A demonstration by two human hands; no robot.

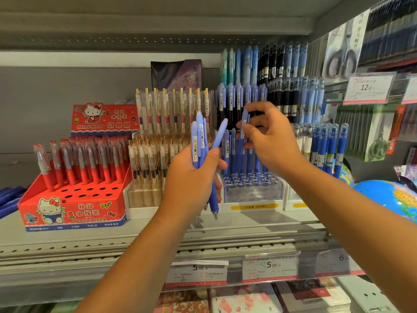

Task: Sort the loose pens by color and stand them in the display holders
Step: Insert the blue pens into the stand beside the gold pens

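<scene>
Placement step: blue pens are gripped in the left hand; one pen is pinched by the right hand fingers above the clear holder near the shelf front edge. Next, its tip probably needs lowering into a free hole.

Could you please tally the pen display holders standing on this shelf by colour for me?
Red cardboard holder: 1
Clear holders on white bases: 3 (gold-clip pen holder, blue pen holder, capped-pen holder, partly hidden)
Total: 4
</scene>
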